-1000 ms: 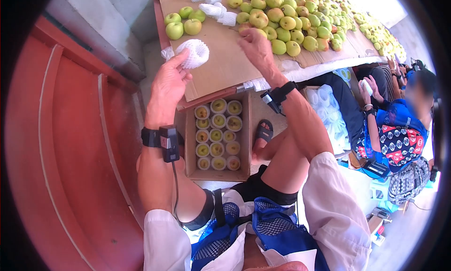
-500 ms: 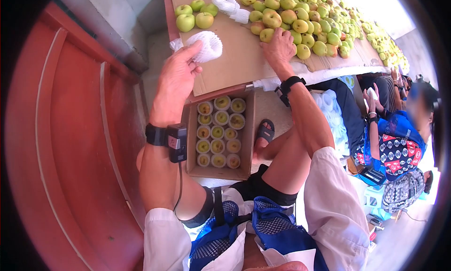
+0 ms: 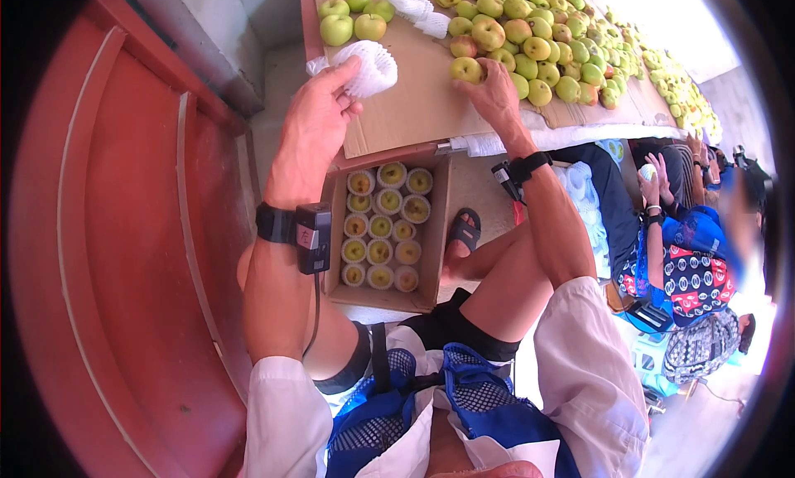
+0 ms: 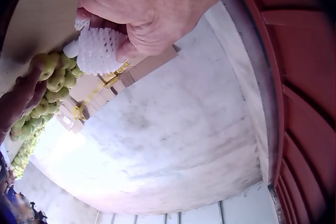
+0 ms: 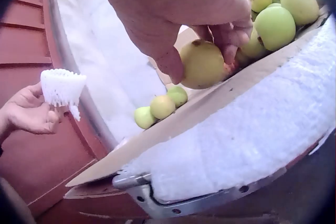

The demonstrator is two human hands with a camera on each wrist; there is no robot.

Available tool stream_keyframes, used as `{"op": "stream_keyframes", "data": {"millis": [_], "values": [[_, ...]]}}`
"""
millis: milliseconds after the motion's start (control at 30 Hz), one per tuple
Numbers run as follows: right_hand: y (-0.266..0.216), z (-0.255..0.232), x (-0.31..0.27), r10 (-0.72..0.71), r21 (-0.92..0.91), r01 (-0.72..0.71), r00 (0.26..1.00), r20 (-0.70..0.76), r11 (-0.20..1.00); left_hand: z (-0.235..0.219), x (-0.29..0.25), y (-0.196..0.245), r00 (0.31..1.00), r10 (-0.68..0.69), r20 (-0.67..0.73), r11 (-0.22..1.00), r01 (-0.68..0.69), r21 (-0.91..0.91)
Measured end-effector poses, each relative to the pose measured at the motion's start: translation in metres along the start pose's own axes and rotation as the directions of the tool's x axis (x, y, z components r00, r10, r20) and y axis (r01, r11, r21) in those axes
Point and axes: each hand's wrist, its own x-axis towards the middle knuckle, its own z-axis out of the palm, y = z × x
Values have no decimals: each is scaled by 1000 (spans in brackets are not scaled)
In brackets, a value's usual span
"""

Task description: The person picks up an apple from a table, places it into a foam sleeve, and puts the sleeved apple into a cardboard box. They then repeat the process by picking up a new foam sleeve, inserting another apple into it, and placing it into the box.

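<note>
In the head view my left hand (image 3: pixel 319 113) holds a white foam fruit net (image 3: pixel 374 70) between thumb and fingers, over the near left part of the table. The left wrist view shows the same foam net (image 4: pixel 98 50) bulging out below the fingers. At the near edge of the apple pile, my right hand (image 3: pixel 497 101) grips a yellow-green apple (image 3: pixel 466 70). Thumb and fingertips hold opposite sides of this apple (image 5: pixel 202 65) in the right wrist view, low over the cardboard; part of it is hidden by the fingers.
A large apple pile (image 3: pixel 546 43) covers the table's right. Several green apples (image 3: pixel 337 29) and more foam nets (image 3: pixel 418 12) lie at the left on the cardboard (image 3: pixel 397 122). Below stands a carton (image 3: pixel 440 229) of netted apples. Another person (image 3: pixel 696 238) sits at the right.
My right hand has come down onto an apple at the pile's edge, taken hold of it and drawn it slightly left. The left hand keeps holding the foam net.
</note>
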Motion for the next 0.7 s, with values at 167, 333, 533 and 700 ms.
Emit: {"op": "stream_keyframes", "data": {"millis": [167, 333, 533, 700], "values": [[-21, -13, -5, 39, 753, -410, 888, 457, 515, 2, -3, 3, 1000, -2, -13, 999, 1, -38], [-32, -17, -8, -215, 818, -575, 801, 559, -18, -1, 0, 6, 999, -6, -44, 998, 3, -64], [-33, -15, -11, -341, 792, -605, 764, 548, -83, -3, 0, 6, 1000, 18, -12, 996, -19, -84], [-31, -17, -13, -361, 797, -604, 738, 570, 23, -7, 0, 6, 1000, 30, 8, 998, -29, -62]]}}
